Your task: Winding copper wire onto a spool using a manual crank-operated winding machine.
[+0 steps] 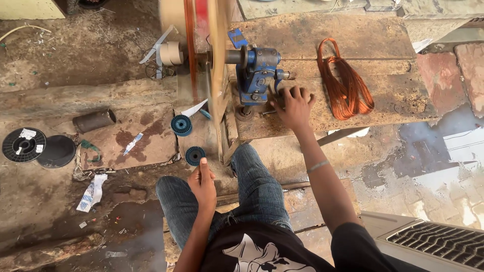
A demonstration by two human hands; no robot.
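Head view is showing the right hand [293,104] resting on the crank of a blue winding machine [257,74], fingers curled around it, on a worn wooden bench [322,38]. Left hand [202,184] is hovering over the knee, fingers pressed together, thumb raised, just below a small blue spool [194,155]; a copper wire coil [345,83] is lying on the bench nearby.

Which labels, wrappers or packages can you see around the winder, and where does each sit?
Black reel, far left on the floor: round, with white stickers.
Wrapper, floor left of the left hand: crumpled, white and blue.
Small wrapper strip, on the brown board: white and blue.
Tape roll, beside the big wheel: beige, round.
No screens or signs.
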